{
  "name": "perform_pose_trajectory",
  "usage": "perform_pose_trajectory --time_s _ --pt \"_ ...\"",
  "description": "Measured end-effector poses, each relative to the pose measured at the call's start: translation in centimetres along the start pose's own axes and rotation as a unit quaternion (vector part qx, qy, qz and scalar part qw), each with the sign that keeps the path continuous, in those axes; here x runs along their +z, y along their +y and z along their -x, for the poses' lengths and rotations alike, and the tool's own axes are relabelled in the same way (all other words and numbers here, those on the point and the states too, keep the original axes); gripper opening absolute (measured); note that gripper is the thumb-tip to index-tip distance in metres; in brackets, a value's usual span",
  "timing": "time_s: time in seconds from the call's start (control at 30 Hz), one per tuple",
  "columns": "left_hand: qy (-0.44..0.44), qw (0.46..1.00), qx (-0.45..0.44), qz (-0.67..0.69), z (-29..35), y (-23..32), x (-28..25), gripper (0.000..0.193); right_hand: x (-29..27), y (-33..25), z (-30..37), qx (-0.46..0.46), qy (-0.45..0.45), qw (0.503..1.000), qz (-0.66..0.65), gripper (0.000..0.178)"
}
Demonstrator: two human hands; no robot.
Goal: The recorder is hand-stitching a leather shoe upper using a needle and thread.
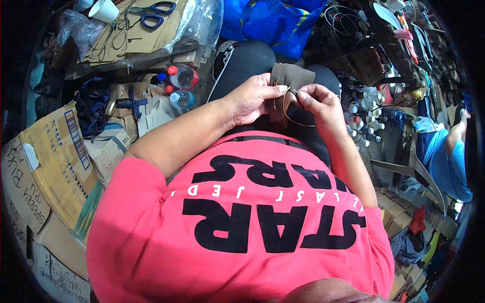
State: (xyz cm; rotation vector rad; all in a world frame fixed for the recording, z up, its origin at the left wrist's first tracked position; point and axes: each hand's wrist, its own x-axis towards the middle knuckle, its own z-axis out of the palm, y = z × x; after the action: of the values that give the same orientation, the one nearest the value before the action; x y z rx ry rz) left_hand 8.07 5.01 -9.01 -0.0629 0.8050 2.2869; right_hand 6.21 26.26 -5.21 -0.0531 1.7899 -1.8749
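Over my lap, my left hand (pixel 255 98) grips a grey-brown leather piece (pixel 295 76), which looks like part of a shoe upper with small eyelets along one edge. Its thumb presses on the leather near those eyelets. Close beside it, my right hand (pixel 323 103) has thumb and forefinger pinched on a thin brown lace (pixel 287 112). This lace hangs in a loop below the fingers, against my dark trousers. Both hands are closed and nearly touch. Where the lace passes into the leather is partly hidden by the fingers.
Ahead on the left, a board with brown card sheets (pixel 113 38) carries blue-handled scissors (pixel 154 17) and dark cords. Plastic bottles (pixel 183 78) stand below it. A blue bag (pixel 268 25) lies ahead; cardboard boxes (pixel 58 146) fill the left. More bottles (pixel 366 118) are at right.
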Motion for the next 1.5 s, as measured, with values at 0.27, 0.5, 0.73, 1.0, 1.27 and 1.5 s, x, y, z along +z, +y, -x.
perform_pose_trajectory --time_s 0.27,0.5,0.73,1.0,1.27,1.5 --pt "0.005 0.998 0.001 0.065 -0.4 -0.7 0.2 0.026 -1.9 -0.6 1.3 -0.023 -0.022 0.991 0.128 0.023" --pt "-0.014 0.982 -0.016 0.189 -0.4 -1.3 0.3 0.017 -1.7 1.3 1.0 0.061 -0.044 0.994 -0.074 0.028" --pt "-0.004 0.994 0.016 0.111 -0.6 -1.6 0.5 0.025 -0.1 1.0 0.6 0.028 -0.008 0.996 -0.083 0.018" --pt "0.014 1.0 0.028 0.005 0.0 -0.6 1.1 0.022 -1.1 -1.0 1.3 -0.006 0.011 1.0 -0.001 0.021" --pt "0.056 0.992 0.058 -0.099 -0.5 -0.2 2.3 0.023 0.1 -0.8 -0.3 -0.043 0.017 0.997 0.067 0.012" --pt "0.161 0.578 0.33 -0.729 2.5 6.6 3.1 0.011 -2.2 -2.6 -1.1 -0.092 0.062 0.981 0.162 0.024"
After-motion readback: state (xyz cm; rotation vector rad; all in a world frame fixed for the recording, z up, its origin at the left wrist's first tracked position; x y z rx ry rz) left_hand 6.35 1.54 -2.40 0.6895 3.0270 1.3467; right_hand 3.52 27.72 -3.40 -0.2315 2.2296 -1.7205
